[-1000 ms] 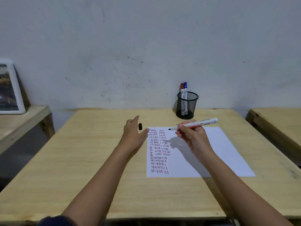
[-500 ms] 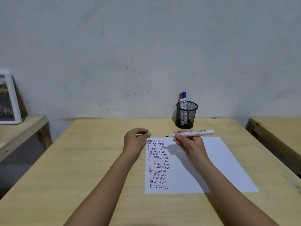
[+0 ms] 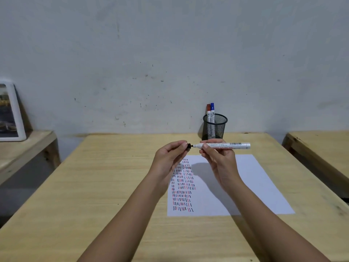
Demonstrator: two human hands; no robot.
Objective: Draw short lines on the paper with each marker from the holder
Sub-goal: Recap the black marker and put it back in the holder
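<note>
above the table [image 3: 113,186], marker [image 3: 226,145] label print too small to read.

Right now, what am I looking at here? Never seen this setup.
No machine: one wide head-worn camera looks down at a person's bare hands. The right hand holds a white marker with a black tip level above a white paper sheet covered in short red, blue and black lines, on a light wooden table. The left hand pinches the small black cap at the marker's tip. Behind, a black mesh holder keeps a red-capped marker and a blue-capped marker.
</note>
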